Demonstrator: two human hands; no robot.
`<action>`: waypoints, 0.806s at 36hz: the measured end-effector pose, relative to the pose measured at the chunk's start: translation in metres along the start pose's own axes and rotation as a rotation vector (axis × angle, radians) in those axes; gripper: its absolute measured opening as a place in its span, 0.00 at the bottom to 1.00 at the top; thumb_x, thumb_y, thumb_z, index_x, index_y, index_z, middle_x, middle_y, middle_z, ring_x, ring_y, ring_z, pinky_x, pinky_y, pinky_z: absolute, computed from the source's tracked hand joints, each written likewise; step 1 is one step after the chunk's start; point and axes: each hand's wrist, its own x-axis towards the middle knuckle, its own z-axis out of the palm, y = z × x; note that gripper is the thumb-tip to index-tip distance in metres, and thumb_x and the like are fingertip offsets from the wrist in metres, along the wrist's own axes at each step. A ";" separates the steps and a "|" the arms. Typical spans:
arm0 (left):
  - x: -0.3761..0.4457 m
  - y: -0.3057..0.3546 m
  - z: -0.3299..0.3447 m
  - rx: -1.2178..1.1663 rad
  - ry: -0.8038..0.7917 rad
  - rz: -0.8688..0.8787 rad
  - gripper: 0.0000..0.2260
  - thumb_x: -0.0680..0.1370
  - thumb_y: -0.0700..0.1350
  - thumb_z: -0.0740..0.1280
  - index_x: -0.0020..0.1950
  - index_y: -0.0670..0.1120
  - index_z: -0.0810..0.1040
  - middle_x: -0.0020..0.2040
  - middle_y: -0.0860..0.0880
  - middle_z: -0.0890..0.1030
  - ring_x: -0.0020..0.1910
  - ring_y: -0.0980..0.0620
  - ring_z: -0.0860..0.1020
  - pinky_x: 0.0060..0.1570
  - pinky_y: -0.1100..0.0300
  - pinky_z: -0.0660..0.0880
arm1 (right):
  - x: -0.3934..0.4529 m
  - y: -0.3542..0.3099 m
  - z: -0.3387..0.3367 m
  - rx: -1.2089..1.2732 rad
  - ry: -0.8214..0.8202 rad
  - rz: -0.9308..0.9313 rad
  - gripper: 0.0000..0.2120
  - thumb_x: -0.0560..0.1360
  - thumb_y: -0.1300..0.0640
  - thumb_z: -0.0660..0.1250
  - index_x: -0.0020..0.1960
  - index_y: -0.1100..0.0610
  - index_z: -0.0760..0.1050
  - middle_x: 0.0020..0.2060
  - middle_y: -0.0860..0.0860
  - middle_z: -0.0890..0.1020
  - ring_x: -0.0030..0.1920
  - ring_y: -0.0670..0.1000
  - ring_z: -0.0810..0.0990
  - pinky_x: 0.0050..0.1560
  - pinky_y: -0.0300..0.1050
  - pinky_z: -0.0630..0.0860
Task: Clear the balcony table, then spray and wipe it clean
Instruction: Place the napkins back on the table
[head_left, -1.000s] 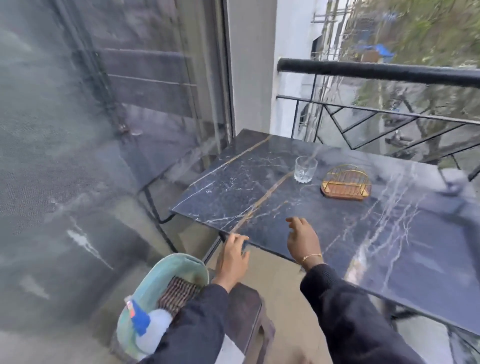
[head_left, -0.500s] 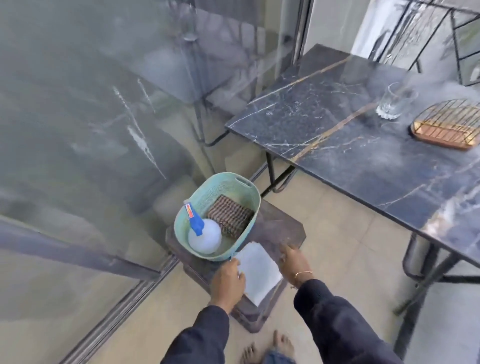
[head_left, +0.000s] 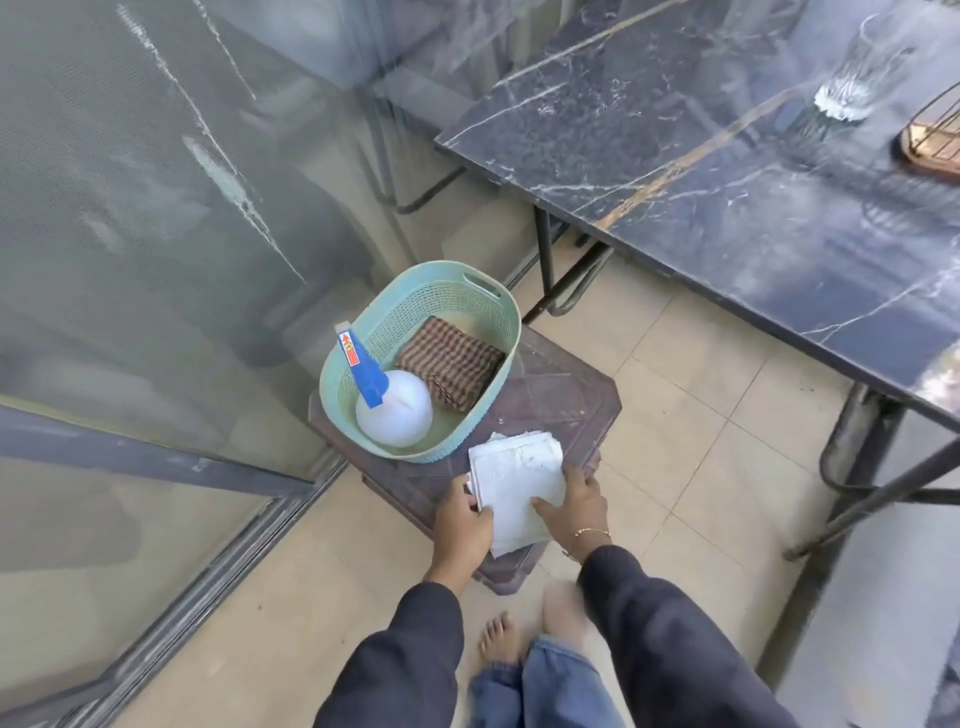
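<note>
both hands are down at the folded white cloth (head_left: 514, 486), which lies on the low dark brown plastic stool (head_left: 561, 400) with its near end hanging over the stool's edge. the left hand (head_left: 462, 525) has its grip pinching the cloth's left edge, thumb on top. the right hand (head_left: 582, 506) lies over the cloth's right side, thumb pressed on the top face and fingers curled round the edge; a thin gold bracelet (head_left: 592, 532) sits at that wrist. just beyond the cloth, touching it, stands the mint green perforated plastic basket (head_left: 498, 306) on the same stool; inside it are a white round spray bottle with a blue trigger head (head_left: 392, 410) and a folded brown checked cloth (head_left: 449, 366). to the right, well apart, the dark marble-patterned surface (head_left: 727, 171) carries a clear drinking glass (head_left: 857, 73) and, at the frame edge, a gold wire rack (head_left: 935, 140).
</note>
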 end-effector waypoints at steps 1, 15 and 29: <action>0.002 -0.001 0.000 -0.014 0.002 -0.007 0.16 0.76 0.34 0.63 0.63 0.42 0.71 0.49 0.47 0.77 0.46 0.50 0.75 0.43 0.62 0.68 | 0.001 0.003 0.002 0.127 -0.001 0.029 0.30 0.72 0.56 0.69 0.69 0.60 0.62 0.63 0.62 0.69 0.62 0.61 0.71 0.61 0.46 0.68; 0.001 0.038 0.003 -0.224 -0.147 -0.113 0.21 0.78 0.46 0.66 0.69 0.43 0.67 0.57 0.45 0.76 0.57 0.44 0.77 0.60 0.50 0.75 | -0.001 -0.023 -0.063 0.705 0.003 0.100 0.18 0.70 0.67 0.68 0.59 0.67 0.72 0.55 0.62 0.78 0.51 0.58 0.78 0.46 0.49 0.77; -0.044 0.224 -0.009 -0.654 -0.423 0.194 0.13 0.79 0.45 0.64 0.61 0.41 0.75 0.55 0.37 0.81 0.51 0.39 0.80 0.58 0.42 0.74 | -0.064 -0.074 -0.249 0.703 0.106 -0.278 0.16 0.72 0.67 0.67 0.60 0.64 0.74 0.49 0.56 0.80 0.46 0.52 0.79 0.44 0.44 0.78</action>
